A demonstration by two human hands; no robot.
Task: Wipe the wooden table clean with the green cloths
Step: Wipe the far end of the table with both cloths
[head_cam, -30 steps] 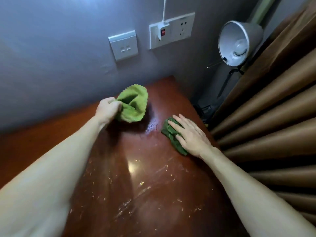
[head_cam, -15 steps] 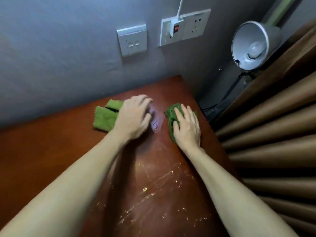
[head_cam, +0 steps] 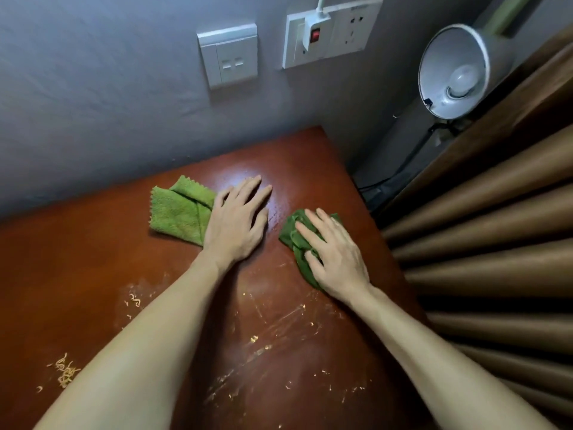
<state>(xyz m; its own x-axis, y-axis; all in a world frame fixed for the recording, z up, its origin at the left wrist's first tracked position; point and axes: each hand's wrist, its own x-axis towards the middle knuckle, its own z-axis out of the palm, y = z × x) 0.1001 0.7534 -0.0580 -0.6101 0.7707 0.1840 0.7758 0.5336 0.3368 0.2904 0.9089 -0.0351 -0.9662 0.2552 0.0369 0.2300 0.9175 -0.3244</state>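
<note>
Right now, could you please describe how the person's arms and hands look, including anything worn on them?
Both arms are bare: the left forearm and right forearm show no sleeve anywhere in view. The left hand and right hand wear no gloves, and no ring, watch or bracelet is visible on the fingers or wrists.

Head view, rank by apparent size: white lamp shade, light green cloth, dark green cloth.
1. White lamp shade
2. Light green cloth, partly under the left hand
3. Dark green cloth, mostly under the right hand

The left hand (head_cam: 235,228) has laid its raised light-green cloth (head_cam: 178,212) flat.
</note>
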